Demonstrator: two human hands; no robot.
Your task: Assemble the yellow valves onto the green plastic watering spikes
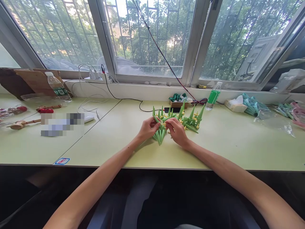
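Note:
Several slender green cone-shaped craft pieces [160, 137] with pointed tips are grouped at the middle of the table, some with small yellow bits on them. My left hand [148, 128] is closed, thumb and fingers pinching a green pointed piece [156, 118]. From the other side, my right hand [176, 131] has its fingertips together at a small yellow bit [164, 125] close to my left thumb. What exactly lies between the right fingertips is partly hidden. More upright green cones [200, 114] with yellow bits stand just beyond and right of my right hand.
Behind the cones are a dark phone [175, 110] and a small box [179, 103] of green material. A green-labelled bottle [213, 96], a tissue box [234, 106] and plastic bags [254, 106] stand right. At left are cables [96, 111], another bottle [57, 87] and wooden toys [19, 124].

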